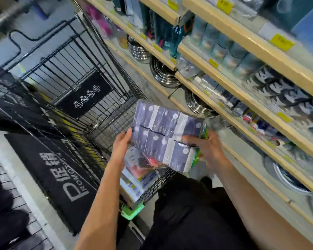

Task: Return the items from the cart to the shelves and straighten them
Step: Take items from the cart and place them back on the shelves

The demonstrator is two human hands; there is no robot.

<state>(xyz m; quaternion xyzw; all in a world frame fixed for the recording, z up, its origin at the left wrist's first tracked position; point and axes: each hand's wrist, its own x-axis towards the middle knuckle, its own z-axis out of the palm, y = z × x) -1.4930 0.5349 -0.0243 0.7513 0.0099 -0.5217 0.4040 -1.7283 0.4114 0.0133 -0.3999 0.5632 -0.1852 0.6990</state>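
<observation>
From the head camera, the centre of the frame is filled by a flat pack of purple-and-white boxes (165, 134), wrapped in clear film and held between both hands just above the near end of the wire cart (90, 98). The left hand (121, 144) is pressed open-palmed against the pack's left edge with its thumb up along the side, while the right hand (209, 147) has its fingers curled around the right edge, where a green item (200, 152) also seems to be pinched against the pack; blur makes it hard to tell whether that is a separate thing. A two-sided hold suits a wide, floppy bundle, since it probably keeps the wrapped boxes from sagging or sliding apart.

Just below the pack, in the lower centre, other packaged goods (136, 175) lie in the cart's near corner, so the unloading looks far from finished.

Along the right side of the frame run the wooden-edged shelves (229, 100) with yellow price tags, carrying teal canisters (222, 49) higher up and stacked steel bowls (163, 73) lower down. The pack is tilted toward this side, which suggests it is being carried over to a shelf slot; which slot cannot be told.

At the lower left, a black promotional floor mat (58, 179) lies beside the cart.
</observation>
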